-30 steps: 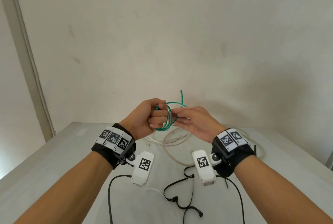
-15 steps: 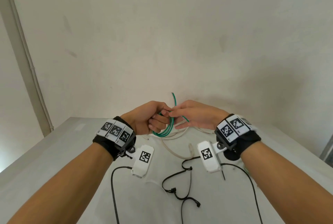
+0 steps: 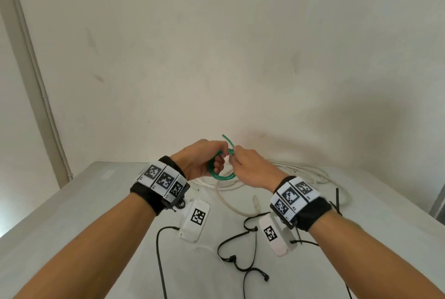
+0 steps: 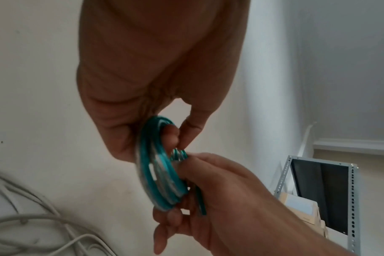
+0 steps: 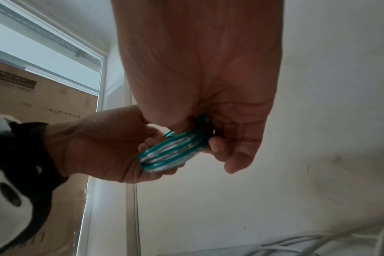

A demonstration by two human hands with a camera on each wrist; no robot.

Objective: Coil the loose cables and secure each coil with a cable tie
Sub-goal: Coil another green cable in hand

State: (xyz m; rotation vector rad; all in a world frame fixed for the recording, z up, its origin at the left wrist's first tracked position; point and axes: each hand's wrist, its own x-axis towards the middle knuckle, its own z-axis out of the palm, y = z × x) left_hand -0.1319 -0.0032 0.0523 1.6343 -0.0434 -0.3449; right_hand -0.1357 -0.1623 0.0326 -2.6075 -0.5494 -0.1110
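Against a plain pale wall, above the grey table (image 3: 72,202), the left hand (image 3: 199,161) clenches the thin green plastic cable coil (image 3: 218,174) while the right hand (image 3: 250,168) pinches its free end, which looks springy enough to unwind the untied loops if either grip slackens.

A green cable coil (image 5: 175,149) of several loops is gripped at one end between the thumb and curled fingers (image 5: 217,147) of the right hand (image 5: 200,72). The coil's other end is held in the curled fingers of the left hand (image 5: 103,145). White cables (image 5: 340,242) are seen below the fingers, well apart.
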